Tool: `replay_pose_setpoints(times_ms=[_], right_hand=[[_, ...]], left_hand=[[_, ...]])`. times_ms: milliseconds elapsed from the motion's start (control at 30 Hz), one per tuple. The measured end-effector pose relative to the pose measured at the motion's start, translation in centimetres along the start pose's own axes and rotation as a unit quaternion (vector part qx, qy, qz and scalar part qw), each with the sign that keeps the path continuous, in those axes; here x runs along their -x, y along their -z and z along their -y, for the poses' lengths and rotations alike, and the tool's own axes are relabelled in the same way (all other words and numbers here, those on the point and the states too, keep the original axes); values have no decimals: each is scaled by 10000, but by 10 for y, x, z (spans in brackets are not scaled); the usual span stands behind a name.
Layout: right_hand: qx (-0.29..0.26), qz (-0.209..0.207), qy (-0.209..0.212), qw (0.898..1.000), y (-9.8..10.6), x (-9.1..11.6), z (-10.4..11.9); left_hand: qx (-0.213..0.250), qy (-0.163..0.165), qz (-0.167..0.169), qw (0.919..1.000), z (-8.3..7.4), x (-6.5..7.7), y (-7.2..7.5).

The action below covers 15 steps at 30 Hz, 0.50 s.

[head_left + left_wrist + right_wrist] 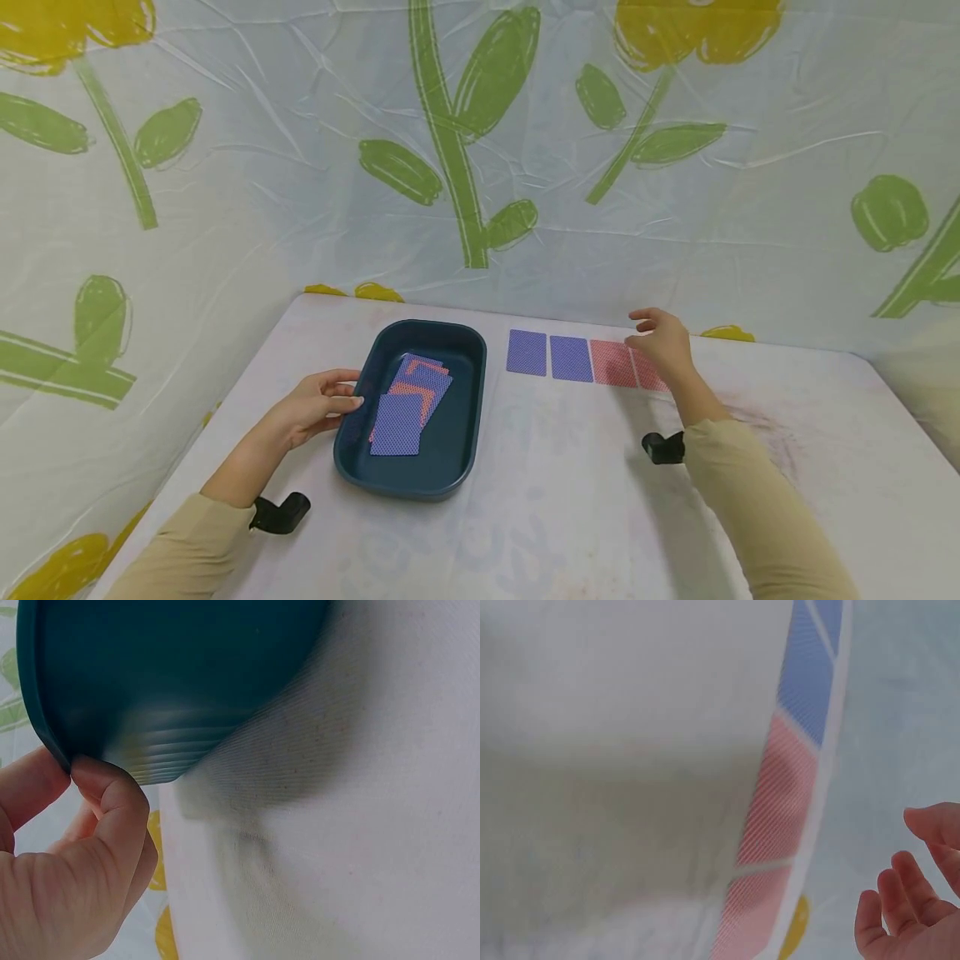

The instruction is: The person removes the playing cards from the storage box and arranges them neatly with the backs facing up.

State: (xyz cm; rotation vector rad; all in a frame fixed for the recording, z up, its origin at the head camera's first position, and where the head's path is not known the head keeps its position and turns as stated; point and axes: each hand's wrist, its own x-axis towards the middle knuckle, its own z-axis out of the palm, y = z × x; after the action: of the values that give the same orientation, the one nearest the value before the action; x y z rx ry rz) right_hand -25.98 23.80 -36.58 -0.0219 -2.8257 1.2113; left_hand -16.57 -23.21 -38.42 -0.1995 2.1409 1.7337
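Note:
A dark teal tray (468, 450) stands left of centre on the table, with several blue-backed and red-backed playing cards (396, 427) overlapping inside it. My left hand (318, 407) pinches the tray's left rim between thumb and fingers, as the left wrist view also shows at the tray edge (46, 727). To the right, two blue cards (572, 358) and two red cards (613, 363) lie in a row, backs up. Over the red end of that row hovers my right hand (663, 343), fingers loosely bent and holding nothing; it partly hides the last red card (756, 911).
The white-covered table (555, 467) meets a hanging cloth (300, 208) printed with flowers at the back and sides. A black wrist camera (281, 513) sits on the left arm and another black camera (663, 448) on the right.

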Motion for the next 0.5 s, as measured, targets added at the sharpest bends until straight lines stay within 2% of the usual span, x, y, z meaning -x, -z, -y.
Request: replay_pose_setpoints(times_ms=[233,500], right_hand=[[-459,699,329,9960,-19,-1,40],[-848,1301,814,9845,-43,5,80]], left_hand=[[58,-12,-3,10000,1,0,0],[64,-44,8,10000,1,1,0]])
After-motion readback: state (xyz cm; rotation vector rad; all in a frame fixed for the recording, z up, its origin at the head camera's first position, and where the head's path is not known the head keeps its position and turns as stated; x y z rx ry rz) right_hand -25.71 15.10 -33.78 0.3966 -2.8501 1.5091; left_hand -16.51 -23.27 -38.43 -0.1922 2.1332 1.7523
